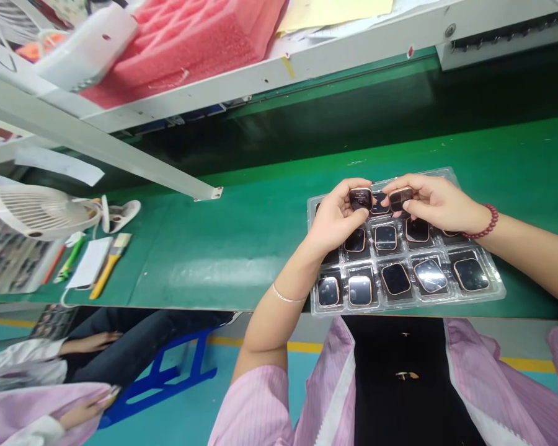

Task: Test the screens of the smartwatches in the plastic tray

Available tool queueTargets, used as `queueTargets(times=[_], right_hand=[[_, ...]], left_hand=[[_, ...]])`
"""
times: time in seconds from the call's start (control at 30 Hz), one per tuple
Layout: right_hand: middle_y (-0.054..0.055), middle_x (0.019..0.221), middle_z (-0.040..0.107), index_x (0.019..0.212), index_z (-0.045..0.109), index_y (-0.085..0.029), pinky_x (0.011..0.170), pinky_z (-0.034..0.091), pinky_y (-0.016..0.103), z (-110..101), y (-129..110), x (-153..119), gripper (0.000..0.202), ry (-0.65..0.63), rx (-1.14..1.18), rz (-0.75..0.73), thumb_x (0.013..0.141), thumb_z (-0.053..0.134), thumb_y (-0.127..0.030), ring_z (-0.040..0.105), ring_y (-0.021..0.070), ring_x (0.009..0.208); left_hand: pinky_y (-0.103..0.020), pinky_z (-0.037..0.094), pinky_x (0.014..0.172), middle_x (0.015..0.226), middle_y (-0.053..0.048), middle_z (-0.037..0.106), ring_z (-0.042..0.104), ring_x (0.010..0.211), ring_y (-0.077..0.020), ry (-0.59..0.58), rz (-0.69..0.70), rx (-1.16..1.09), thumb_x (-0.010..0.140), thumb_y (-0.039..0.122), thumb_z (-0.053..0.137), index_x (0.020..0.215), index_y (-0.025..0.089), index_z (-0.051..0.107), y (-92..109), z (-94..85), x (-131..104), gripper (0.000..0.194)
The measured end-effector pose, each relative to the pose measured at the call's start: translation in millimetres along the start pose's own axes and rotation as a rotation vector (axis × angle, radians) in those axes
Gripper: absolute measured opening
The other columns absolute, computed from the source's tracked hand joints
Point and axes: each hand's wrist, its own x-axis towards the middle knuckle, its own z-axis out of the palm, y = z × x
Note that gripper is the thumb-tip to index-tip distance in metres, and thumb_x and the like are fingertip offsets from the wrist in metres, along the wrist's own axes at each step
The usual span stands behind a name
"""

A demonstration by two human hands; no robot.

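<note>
My left hand (338, 214) is closed around the edges of a smartwatch (361, 199) with a dark screen and gold-coloured frame; faint pale text shows on its screen. In my right hand (428, 201) is another gold-framed smartwatch (400, 199), pinched between thumb and fingers. Both are held just above the far rows of a clear plastic tray (495, 285). Several more strapless watch bodies lie in the tray's compartments, among them a watch (395, 279) sitting tilted in the near row and a watch (430, 275) reflecting light. My hands hide part of the far row.
A white shelf (279, 74) runs above the green bench (204, 248), with pink foam (190, 49) on it. Left are a small fan (41, 210), a yellow-handled brush (110, 266) and a white power bank-like block (90, 263). A seated person (134, 347) is at lower left.
</note>
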Motion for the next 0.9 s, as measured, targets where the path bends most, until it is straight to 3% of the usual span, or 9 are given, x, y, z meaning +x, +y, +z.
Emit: queueTargets(times=[0.07,0.23,0.47,0.73,0.9], right_hand=[[0.008,0.119,0.075,0.116,0.070,-0.022,0.084,0.066,0.039,-0.1,1.6,-0.6,0.038,-0.006,-0.027,-0.016,0.082,0.062,-0.009,0.073,0.0254,0.104],[0.009,0.128,0.071,0.121,0.068,-0.021,0.086,0.065,0.039,-0.9,6.4,-0.8,0.044,-0.042,-0.065,-0.092,0.078,0.064,-0.010,0.073,0.0260,0.108],[0.010,0.114,0.075,0.121,0.066,-0.019,0.065,0.064,0.029,-2.5,8.5,0.6,0.040,-0.057,0.039,-0.011,0.083,0.057,-0.011,0.076,0.0200,0.088],[0.011,0.121,0.073,0.127,0.060,-0.019,0.076,0.064,0.032,-2.9,13.8,1.9,0.051,-0.077,0.026,-0.081,0.079,0.053,-0.005,0.076,0.0212,0.098],[0.010,0.122,0.073,0.127,0.062,-0.021,0.091,0.063,0.040,-2.4,14.9,1.1,0.051,-0.071,0.019,-0.106,0.079,0.054,-0.006,0.076,0.0217,0.102]], left_hand=[[-0.030,0.055,0.087,0.108,-0.007,0.073,0.069,0.104,-0.0198,-0.008,0.003,0.000,0.077,0.017,0.073,0.118,0.019,0.060,-1.0,0.0,0.3,0.044],[-0.027,0.056,0.078,0.096,-0.005,0.072,0.070,0.089,-0.0162,-0.013,0.008,-0.036,0.080,0.021,0.074,0.112,0.017,0.062,-5.7,-1.3,1.7,0.034],[-0.026,0.056,0.074,0.096,-0.006,0.072,0.068,0.084,-0.0151,-0.025,-0.013,-0.049,0.085,0.024,0.070,0.110,0.016,0.063,-5.6,-3.0,1.4,0.027],[-0.029,0.055,0.094,0.121,-0.008,0.068,0.067,0.109,-0.0176,-0.037,0.030,-0.051,0.072,0.006,0.059,0.124,0.019,0.059,-16.9,-5.3,4.4,0.054],[-0.031,0.056,0.093,0.117,-0.007,0.069,0.067,0.108,-0.0191,-0.036,0.049,-0.016,0.071,0.005,0.057,0.122,0.020,0.062,-20.1,-6.1,4.9,0.053]])
